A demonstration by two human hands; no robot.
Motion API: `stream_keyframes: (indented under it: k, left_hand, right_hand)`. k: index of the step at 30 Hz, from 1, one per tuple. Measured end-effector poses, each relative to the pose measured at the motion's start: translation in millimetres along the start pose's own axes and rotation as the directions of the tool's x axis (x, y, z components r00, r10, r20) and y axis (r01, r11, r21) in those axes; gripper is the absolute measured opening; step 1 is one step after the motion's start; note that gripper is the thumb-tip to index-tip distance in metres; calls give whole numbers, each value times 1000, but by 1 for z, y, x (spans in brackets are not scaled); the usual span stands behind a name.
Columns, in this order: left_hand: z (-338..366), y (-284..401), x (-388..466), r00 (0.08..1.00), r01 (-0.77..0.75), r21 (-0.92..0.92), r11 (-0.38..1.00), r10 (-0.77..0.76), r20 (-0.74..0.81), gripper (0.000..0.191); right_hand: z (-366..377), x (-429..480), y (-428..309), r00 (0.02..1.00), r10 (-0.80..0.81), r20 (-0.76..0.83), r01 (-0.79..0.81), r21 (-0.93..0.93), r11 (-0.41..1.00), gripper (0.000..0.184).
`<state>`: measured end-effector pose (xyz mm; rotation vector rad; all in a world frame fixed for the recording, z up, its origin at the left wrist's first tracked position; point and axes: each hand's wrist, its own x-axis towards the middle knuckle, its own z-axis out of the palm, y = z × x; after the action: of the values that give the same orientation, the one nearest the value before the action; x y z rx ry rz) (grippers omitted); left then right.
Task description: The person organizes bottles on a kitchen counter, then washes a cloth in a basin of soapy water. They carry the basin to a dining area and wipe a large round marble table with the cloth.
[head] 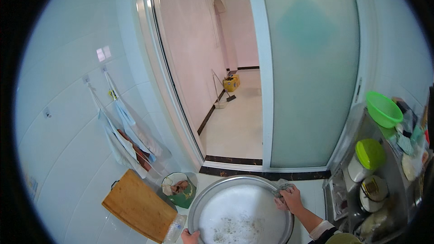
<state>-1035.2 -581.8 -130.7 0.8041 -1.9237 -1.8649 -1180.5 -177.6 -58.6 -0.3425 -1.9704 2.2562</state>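
Note:
A large round metal basin (pixel 195 195) stands low before me, with white suds (pixel 237 206) and bubbles inside. At its lower left, my left hand (pixel 190 236) grips the rim, partly cut off by the picture's lower edge. My right hand (pixel 290 199) is at the basin's upper right rim, holding a grey-green scrubbing cloth or mesh scourer (pixel 282 189) against it. Some of the right fingers are hidden behind the rim and the scourer.
A wooden board (pixel 139 206) leans at the left beside a green bin (pixel 184 193) and a plastic bottle (pixel 175 228). Aprons (pixel 118 142) hang on the wall. A metal shelf (pixel 393 162) with a green basin (pixel 383 108) stands right. Ahead is a sliding glass door (pixel 312 91), partly open.

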Motion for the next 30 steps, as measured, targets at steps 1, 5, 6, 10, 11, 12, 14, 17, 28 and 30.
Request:
stream_keyframes:
  k: [1, 5, 6, 10, 11, 12, 14, 17, 28, 30]
  left_hand:
    - [8, 2, 21, 1000, -3, -13, 1000, 3, 2, 29]
    - [35, 13, 92, 994, -25, 59, 998, 31, -104, 28]
    - [44, 21, 116, 987, -37, 112, 993, 54, -150, 27]
    - [69, 56, 206, 988, -31, 209, 977, 62, -141, 26]
    - [78, 67, 233, 982, -68, 259, 963, 111, -155, 26]
    - [90, 72, 254, 975, -89, 307, 947, 147, -169, 26]
    - [106, 81, 311, 980, -65, 234, 970, 106, -168, 30]
    - [116, 73, 393, 967, -157, 465, 871, 232, -108, 37]
    - [242, 100, 651, 982, 78, 705, 705, 67, -175, 58]
    - [281, 121, 688, 994, 22, 634, 773, 52, -98, 55]
  right_hand:
    - [14, 24, 0, 1000, 1, 20, -1, 11, 1000, 15]
    - [75, 123, 4, 997, -19, 75, 20, -17, 1000, 15]
    - [93, 148, 6, 992, -15, 123, 16, -8, 1000, 16]
    - [153, 229, 19, 982, 101, 158, -114, 76, 991, 23]
    - [170, 250, 20, 988, 62, 144, -77, 98, 992, 25]
    - [181, 271, 21, 990, 32, 135, -51, 137, 989, 27]
    - [210, 314, 23, 990, 29, 139, -44, 102, 994, 31]
    - [256, 378, 25, 986, 57, 157, -69, 74, 995, 36]
    - [378, 646, 20, 988, 15, 155, -26, 64, 998, 35]
    - [389, 692, 19, 993, 26, 113, -35, 86, 996, 36]
